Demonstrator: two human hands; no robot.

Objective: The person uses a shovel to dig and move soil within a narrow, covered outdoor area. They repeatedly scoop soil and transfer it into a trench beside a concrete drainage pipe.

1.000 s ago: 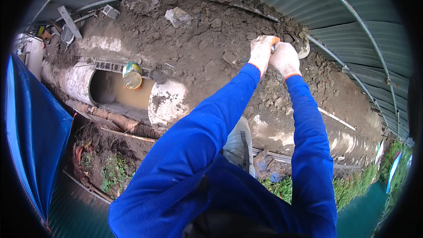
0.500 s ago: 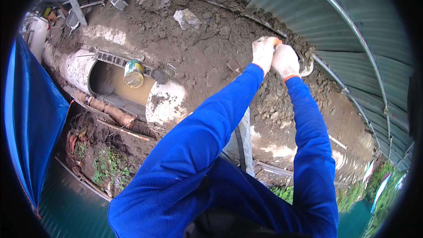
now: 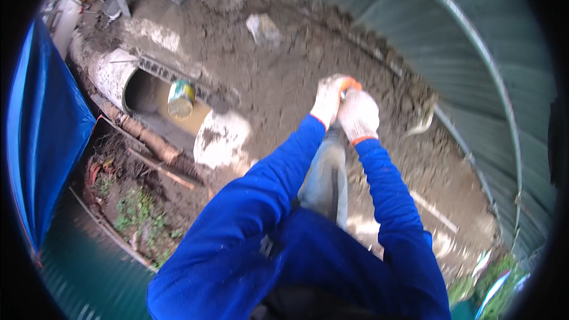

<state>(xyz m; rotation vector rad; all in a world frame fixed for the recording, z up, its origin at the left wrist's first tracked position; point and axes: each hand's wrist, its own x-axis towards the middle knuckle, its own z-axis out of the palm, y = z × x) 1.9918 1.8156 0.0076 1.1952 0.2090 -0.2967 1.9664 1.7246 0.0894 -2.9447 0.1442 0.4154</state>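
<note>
My left hand (image 3: 329,98), in a white knit glove with orange trim, is closed out in front of me over the bare soil. Pressed against it on the right, my right hand (image 3: 359,115) is closed too, in a matching glove. A small greyish bit shows between the two gloves, but what they grip is hidden and smeared by motion. Both arms are stretched forward in blue sleeves. Just below the hands is a muddy grey leg covering (image 3: 326,175) with a dark stripe. To their right, a pale curved piece (image 3: 422,123) lies on the soil by the fence.
At left, a large pale pipe (image 3: 109,77) has an opening with muddy water, where a green-and-yellow can (image 3: 180,99) sits. A brown pipe (image 3: 142,135) runs beside it. A blue tarp (image 3: 50,136) hangs far left. Corrugated sheeting (image 3: 444,53) borders the right. A pale rock (image 3: 264,29) lies ahead.
Both hands have moved together to the left and slightly nearer to me, still closed. The view has shifted and blurred, and more of the grey leg covering shows.
</note>
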